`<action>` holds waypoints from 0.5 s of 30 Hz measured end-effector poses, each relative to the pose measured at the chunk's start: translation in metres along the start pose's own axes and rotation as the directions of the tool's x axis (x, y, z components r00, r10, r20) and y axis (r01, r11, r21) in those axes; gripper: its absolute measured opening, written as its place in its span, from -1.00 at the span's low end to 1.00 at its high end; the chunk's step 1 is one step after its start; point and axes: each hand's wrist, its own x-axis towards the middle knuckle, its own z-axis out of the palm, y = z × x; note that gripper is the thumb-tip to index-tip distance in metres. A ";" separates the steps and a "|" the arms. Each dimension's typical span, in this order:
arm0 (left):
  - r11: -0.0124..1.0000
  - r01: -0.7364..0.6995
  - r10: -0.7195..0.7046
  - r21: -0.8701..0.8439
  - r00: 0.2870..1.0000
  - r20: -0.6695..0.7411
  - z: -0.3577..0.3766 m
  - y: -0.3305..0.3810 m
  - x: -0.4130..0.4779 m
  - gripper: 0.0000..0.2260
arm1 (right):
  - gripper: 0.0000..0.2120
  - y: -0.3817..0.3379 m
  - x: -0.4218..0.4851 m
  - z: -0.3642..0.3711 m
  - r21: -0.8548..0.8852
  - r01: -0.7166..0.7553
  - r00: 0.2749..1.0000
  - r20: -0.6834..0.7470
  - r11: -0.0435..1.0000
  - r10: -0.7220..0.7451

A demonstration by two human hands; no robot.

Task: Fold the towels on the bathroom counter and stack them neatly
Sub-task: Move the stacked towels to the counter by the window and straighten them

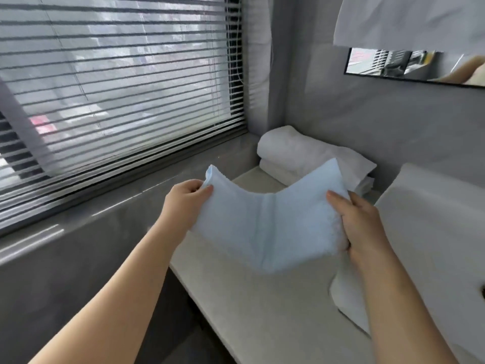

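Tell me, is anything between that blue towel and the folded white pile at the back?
Nothing visible. Both hands, left and right, hold the light blue towel above the counter, and the stretch of counter up to the stack of folded white towels shows no object.

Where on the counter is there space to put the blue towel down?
Bare counter lies under the blue towel, between the counter's front edge and the loose white towel. A smaller bare strip sits just before the folded white stack. It is crowded by the stack in the back corner and by the sink on the right.
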 end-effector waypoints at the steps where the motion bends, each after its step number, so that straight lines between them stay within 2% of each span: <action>1: 1.000 -0.009 0.009 0.012 1.000 0.012 0.006 0.003 0.014 -0.85 | -0.87 -0.002 0.012 0.002 0.000 0.009 1.000 -0.021 1.000 -0.009; 5: 0.995 -0.042 0.034 0.095 0.996 0.081 0.025 0.012 0.065 -0.82 | -0.85 -0.004 0.055 0.010 -0.085 0.010 0.993 -0.119 0.996 -0.020; 10: 0.995 -0.060 0.049 0.078 0.990 0.134 0.041 0.015 0.111 -0.70 | -0.88 -0.006 0.089 0.015 -0.133 -0.007 0.989 -0.146 0.991 -0.013; 13: 0.988 -0.090 0.072 0.128 0.987 0.141 0.055 0.016 0.146 -0.83 | -0.89 -0.007 0.102 0.008 -0.145 -0.005 0.983 -0.180 0.989 -0.021; 15: 0.975 -0.132 0.106 0.180 0.983 0.148 0.065 0.019 0.169 -0.85 | -0.88 -0.010 0.110 0.000 -0.149 0.004 0.976 -0.217 0.989 -0.036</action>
